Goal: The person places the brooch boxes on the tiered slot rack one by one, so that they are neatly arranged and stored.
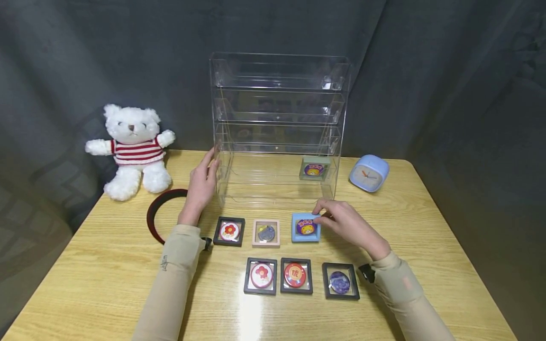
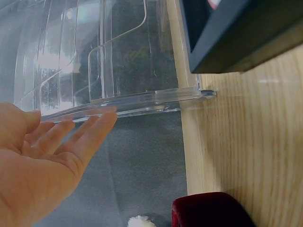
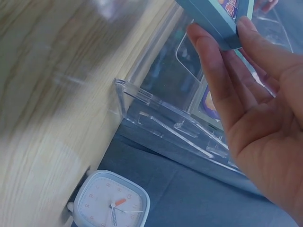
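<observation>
My right hand [image 1: 347, 225] pinches the corner of a light-blue display frame [image 1: 294, 233] between thumb and fingers; a purple badge with a yellow bear shows inside it. In the right wrist view, that blue frame [image 3: 208, 21] is at the top, partly cut off. With fairly straight fingers, my left hand [image 1: 201, 184] touches the left side of a clear acrylic tiered display rack [image 1: 277, 90]. The left wrist view shows the fingers [image 2: 97, 130] against the rack's edge [image 2: 156, 98]. A green frame [image 1: 314, 169] with a similar bear badge stands on the rack's lowest tier, at the right.
Before the rack lie a black flower-badge frame [image 1: 229, 231] and a pink frame [image 1: 266, 233]. Nearer are black frames with flower [image 1: 260, 276], red [image 1: 296, 275] and purple [image 1: 341, 281] badges. A white teddy bear [image 1: 133, 151], dark-red headband-like loop [image 1: 154, 213] and blue alarm clock [image 1: 369, 173] flank the rack.
</observation>
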Demonstrator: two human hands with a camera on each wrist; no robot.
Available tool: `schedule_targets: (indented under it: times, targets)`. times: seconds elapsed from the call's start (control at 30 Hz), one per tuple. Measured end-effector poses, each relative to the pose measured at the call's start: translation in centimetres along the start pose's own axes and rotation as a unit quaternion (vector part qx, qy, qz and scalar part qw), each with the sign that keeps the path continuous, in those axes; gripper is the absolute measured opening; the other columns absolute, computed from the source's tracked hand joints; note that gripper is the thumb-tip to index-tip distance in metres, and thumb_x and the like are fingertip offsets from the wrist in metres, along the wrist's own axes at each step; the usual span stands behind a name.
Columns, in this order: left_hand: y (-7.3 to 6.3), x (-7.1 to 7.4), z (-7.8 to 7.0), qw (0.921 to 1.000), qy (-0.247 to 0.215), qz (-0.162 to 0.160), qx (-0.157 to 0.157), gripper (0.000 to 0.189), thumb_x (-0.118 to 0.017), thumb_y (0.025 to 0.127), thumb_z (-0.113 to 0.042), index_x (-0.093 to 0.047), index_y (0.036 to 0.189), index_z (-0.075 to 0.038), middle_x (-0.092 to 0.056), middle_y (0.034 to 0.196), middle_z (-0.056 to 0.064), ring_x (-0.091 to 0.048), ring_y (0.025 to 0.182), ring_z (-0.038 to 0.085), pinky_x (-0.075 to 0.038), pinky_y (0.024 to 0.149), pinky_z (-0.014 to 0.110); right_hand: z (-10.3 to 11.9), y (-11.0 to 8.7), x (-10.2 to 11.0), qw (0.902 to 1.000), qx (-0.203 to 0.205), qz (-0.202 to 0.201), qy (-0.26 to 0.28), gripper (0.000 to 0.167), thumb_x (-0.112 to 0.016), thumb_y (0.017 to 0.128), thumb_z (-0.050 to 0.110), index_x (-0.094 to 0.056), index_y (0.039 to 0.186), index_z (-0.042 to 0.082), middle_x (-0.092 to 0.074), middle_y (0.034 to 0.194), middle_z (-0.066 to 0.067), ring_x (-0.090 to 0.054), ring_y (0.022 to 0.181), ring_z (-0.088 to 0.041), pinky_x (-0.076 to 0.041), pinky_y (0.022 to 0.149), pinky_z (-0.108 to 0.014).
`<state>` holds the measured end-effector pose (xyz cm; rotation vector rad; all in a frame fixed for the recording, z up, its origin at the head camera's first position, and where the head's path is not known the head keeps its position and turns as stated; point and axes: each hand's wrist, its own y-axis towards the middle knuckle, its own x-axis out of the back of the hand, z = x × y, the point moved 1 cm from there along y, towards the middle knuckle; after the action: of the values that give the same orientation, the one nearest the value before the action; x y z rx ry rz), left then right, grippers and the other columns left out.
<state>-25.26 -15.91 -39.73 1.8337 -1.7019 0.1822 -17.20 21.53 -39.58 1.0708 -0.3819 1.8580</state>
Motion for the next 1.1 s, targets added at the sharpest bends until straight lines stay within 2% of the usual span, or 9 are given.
schedule_targets:
  times: [0.17,0.27,0.33,0.4,0.57,0.77,0.9,1.1]
  targets:
    - [0.0,0.0,0.0,1.0000,-0.005,0.002,-0.001,0.051,-0.042,0.118,-0.021,-0.038,0.167,-0.007,-0.064,0.140,0.030,-0.062,0.075,0.038,-0.043,0.063,0.042,0.2,0.3,0.2,0.9999,0.005,-0.014,-0.004,0.011,-0.080,0.095,0.001,-0.071,0.097,0.007,-0.077,0.097,-0.008,-0.078,0.086,-0.026,-0.063,0.076,-0.039]
    - [0.1,0.0,0.0,1.0000,-0.008,-0.001,-0.001,0.050,-0.043,0.118,-0.020,-0.039,0.166,-0.007,-0.060,0.148,0.028,-0.071,0.096,0.042,-0.048,0.072,0.047,0.5,0.5,0.4,0.9997,0.006,-0.023,-0.001,0.011,-0.080,0.095,0.001,-0.071,0.097,0.007,-0.077,0.098,-0.010,-0.078,0.087,-0.029,-0.064,0.077,-0.040]
    - [0.1,0.0,0.0,0.9999,-0.011,-0.005,-0.002,0.050,-0.044,0.118,-0.019,-0.041,0.166,-0.007,-0.057,0.151,0.026,-0.070,0.111,0.043,-0.050,0.078,0.050,0.6,0.7,0.6,0.9996,0.009,-0.028,0.003,0.012,-0.080,0.095,0.001,-0.070,0.097,0.006,-0.077,0.098,-0.010,-0.078,0.087,-0.029,-0.064,0.077,-0.040]
    - [0.1,0.0,0.0,0.9999,-0.009,-0.008,-0.004,0.049,-0.044,0.117,-0.018,-0.042,0.165,-0.006,-0.055,0.154,0.024,-0.069,0.119,0.041,-0.050,0.081,0.050,0.8,0.8,0.7,0.9993,0.013,-0.035,0.002,0.012,-0.080,0.094,0.000,-0.070,0.097,0.006,-0.077,0.097,-0.011,-0.078,0.087,-0.029,-0.064,0.077,-0.041]
    - [0.1,-0.1,0.0,0.9999,-0.003,-0.011,-0.006,0.049,-0.045,0.117,-0.018,-0.042,0.165,-0.006,-0.059,0.150,0.025,-0.070,0.095,0.040,-0.047,0.072,0.046,1.3,1.4,1.2,0.9985,0.017,-0.052,-0.009,0.010,-0.080,0.095,0.000,-0.072,0.098,0.003,-0.077,0.098,-0.013,-0.078,0.087,-0.030,-0.064,0.076,-0.042]
    - [0.0,0.0,0.0,0.9999,-0.007,-0.008,-0.005,0.049,-0.044,0.118,-0.019,-0.042,0.165,-0.007,-0.056,0.153,0.024,-0.071,0.108,0.040,-0.048,0.074,0.046,2.1,2.3,1.8,0.9978,0.004,-0.066,-0.006,0.010,-0.080,0.095,0.002,-0.072,0.100,0.003,-0.078,0.098,-0.013,-0.078,0.089,-0.030,-0.063,0.078,-0.043]
    - [0.0,0.0,0.0,0.9999,-0.003,-0.009,-0.007,0.049,-0.044,0.117,-0.018,-0.042,0.165,-0.006,-0.057,0.152,0.024,-0.071,0.096,0.039,-0.046,0.071,0.044,2.4,2.6,2.2,0.9969,0.010,-0.078,-0.007,0.010,-0.081,0.095,0.002,-0.072,0.100,0.002,-0.078,0.097,-0.013,-0.078,0.087,-0.028,-0.063,0.075,-0.042]
    - [0.1,-0.1,0.0,0.9999,-0.002,-0.009,-0.009,0.049,-0.045,0.117,-0.017,-0.042,0.165,-0.006,-0.056,0.153,0.023,-0.067,0.084,0.036,-0.046,0.070,0.042,2.8,2.9,2.7,0.9952,0.018,-0.095,-0.013,0.009,-0.079,0.096,0.004,-0.071,0.099,0.004,-0.078,0.095,-0.012,-0.074,0.073,-0.018,-0.057,0.059,-0.032]
